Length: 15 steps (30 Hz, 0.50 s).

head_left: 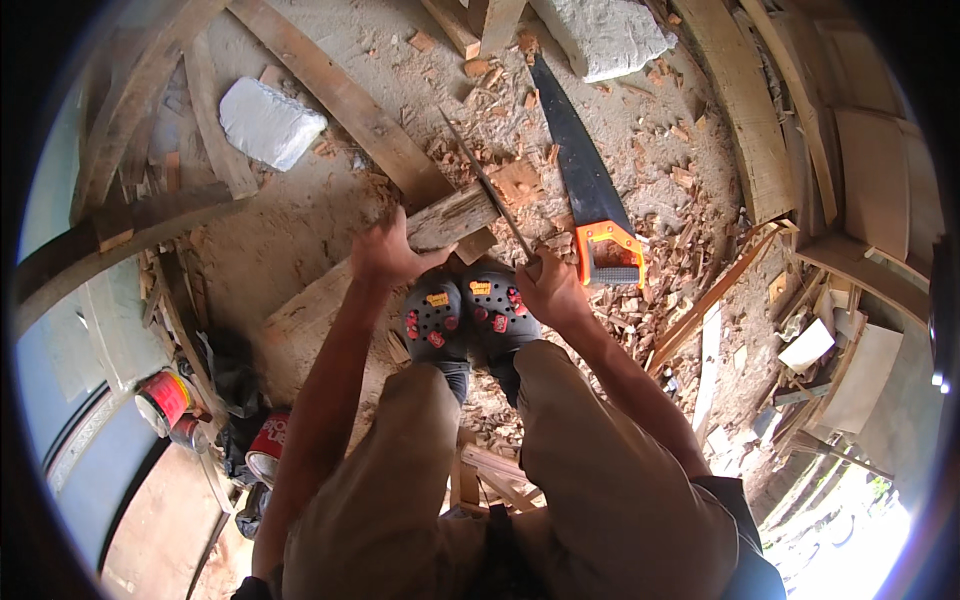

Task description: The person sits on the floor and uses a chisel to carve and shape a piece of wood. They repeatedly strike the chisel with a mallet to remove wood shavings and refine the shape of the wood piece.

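Observation:
My left hand (pixel 385 250) grips a short, rough piece of wood (pixel 457 217) from its left end, thumb along the near side. The wood slants up to the right over other boards on the ground. In my right hand (pixel 553 288) is the handle of a machete (pixel 487 185), its long blade seen nearly edge-on and pointing up and left. The blade is at the right end of the wood; whether it touches cannot be told. Just right of it lies a handsaw (pixel 585 165) with a black blade and an orange handle (pixel 612 255).
My feet, in dark clogs (pixel 436 318), are close below the wood. Wood chips (pixel 655 300) litter the ground. Pale blocks (pixel 270 122) and a long board (pixel 335 90) lie ahead. Timber (pixel 745 110) curves along the right; cans (pixel 163 400) stand at left.

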Each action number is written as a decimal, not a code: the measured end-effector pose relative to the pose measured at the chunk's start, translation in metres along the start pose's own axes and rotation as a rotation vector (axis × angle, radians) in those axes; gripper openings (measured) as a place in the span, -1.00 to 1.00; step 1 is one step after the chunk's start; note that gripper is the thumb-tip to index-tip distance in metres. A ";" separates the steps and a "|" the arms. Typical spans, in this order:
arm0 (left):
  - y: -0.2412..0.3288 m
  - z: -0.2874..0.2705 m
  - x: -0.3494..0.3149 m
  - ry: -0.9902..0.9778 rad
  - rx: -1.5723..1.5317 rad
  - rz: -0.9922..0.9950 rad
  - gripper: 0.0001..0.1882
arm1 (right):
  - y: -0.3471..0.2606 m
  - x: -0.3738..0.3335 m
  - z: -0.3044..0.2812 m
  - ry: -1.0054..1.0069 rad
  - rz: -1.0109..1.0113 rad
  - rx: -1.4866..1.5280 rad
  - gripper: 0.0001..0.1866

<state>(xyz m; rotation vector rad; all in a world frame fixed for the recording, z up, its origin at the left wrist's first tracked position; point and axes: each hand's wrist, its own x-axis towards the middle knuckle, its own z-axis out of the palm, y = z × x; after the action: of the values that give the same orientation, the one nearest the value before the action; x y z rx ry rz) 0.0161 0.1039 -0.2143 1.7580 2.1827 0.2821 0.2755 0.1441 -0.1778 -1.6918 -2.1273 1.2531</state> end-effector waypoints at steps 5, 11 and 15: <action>0.000 0.002 0.000 0.075 0.047 0.037 -0.13 | -0.020 -0.006 -0.033 0.056 -0.015 0.179 -0.70; 0.003 -0.002 0.002 -0.155 -0.005 -0.137 -0.09 | -0.004 -0.002 -0.009 -0.102 0.080 0.031 -0.71; 0.004 -0.003 0.002 -0.034 0.126 -0.043 -0.18 | 0.054 -0.018 0.031 0.054 -0.177 -0.022 -0.76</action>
<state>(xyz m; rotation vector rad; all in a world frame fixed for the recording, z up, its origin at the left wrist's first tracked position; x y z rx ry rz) 0.0184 0.1074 -0.2106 1.7648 2.2553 0.1055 0.3037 0.1138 -0.2282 -1.4891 -2.2104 1.1262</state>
